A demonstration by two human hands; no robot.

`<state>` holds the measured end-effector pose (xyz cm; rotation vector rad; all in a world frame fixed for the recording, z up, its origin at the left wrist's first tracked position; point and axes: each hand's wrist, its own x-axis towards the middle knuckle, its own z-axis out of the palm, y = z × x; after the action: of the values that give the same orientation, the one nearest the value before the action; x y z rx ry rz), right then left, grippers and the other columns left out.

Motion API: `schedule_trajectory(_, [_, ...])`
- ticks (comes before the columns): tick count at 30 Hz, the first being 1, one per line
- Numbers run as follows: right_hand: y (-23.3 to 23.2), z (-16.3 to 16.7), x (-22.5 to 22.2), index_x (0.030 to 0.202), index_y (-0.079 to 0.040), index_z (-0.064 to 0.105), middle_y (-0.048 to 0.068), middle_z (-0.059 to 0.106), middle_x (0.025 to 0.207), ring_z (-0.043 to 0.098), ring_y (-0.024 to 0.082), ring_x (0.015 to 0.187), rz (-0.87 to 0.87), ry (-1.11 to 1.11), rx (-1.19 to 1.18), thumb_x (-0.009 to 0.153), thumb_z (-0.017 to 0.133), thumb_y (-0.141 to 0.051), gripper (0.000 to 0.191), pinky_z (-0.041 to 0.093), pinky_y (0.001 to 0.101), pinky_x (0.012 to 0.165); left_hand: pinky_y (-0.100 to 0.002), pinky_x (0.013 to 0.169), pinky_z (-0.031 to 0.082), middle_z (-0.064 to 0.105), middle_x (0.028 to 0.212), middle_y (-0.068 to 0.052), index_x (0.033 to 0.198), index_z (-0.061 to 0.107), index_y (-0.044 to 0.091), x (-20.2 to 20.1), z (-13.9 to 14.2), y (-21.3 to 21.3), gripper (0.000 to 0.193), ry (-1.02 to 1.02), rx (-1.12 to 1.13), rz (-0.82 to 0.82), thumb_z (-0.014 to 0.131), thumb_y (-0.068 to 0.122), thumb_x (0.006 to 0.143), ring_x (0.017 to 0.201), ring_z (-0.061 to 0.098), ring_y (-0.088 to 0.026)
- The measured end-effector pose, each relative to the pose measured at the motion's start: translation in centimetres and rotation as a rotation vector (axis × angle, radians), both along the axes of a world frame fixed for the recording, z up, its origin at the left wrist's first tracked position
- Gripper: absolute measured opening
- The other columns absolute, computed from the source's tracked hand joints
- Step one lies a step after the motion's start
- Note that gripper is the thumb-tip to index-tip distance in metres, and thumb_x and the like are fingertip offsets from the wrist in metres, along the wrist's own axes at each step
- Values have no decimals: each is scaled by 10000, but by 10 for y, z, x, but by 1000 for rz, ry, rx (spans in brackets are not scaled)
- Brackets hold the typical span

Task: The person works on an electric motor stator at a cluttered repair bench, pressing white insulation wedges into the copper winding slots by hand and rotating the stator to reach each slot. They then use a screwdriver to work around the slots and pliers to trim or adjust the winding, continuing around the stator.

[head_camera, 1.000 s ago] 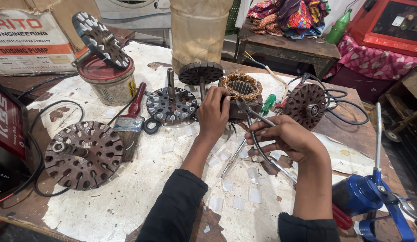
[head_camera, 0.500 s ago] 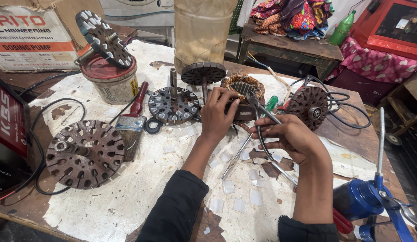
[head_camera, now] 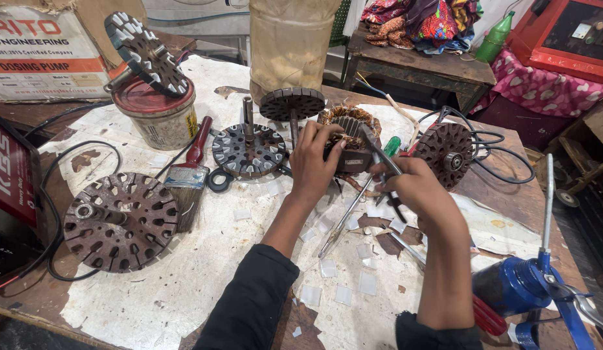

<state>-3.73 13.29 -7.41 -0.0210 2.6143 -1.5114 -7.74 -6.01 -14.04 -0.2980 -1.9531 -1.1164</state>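
Hands [head_camera: 353, 172] closer on stator [head_camera: 350, 139]

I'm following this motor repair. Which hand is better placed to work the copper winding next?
The right hand, probably: it holds thin metal pliers whose tips are at the round copper-wound stator. The left hand grips the stator's side, steadying it.

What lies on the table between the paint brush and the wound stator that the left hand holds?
In the head view, a round slotted rotor disc with an upright shaft lies between the paint brush and the wound stator.
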Motion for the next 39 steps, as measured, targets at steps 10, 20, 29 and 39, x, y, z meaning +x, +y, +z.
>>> schedule_trajectory(10, [5,1,-1,1222,-64,746,103,704,818,598,167,756,97,123,269,758,514,53,531,482,315,712,-376,761,544,602,1024,-13,998,718,149,-1,0,3,78,7,-86,69,726,196,936,992,654,-212])
schedule_trajectory(20, [11,4,0,1180,-49,750,49,687,880,556,142,784,-107,42,62,854,593,2,366,423,292,693,-385,721,553,604,1028,-39,961,683,86,-8,1,18,205,-140,-76,140,719,284,921,977,636,-218])
schedule_trajectory(29, [38,-17,-15,1156,-52,771,84,742,969,642,181,917,-99,-18,62,805,613,-6,388,476,304,791,-411,755,550,587,1059,-72,1008,679,69,0,6,29,322,-167,-93,194,787,344,882,1018,624,-239])
schedule_trajectory(39, [39,-16,-3,1110,-60,780,99,719,878,625,183,775,-142,-100,44,795,674,-82,334,485,340,667,-436,814,505,610,976,-41,913,692,102,2,28,22,313,-328,-41,141,836,354,796,1001,612,-242])
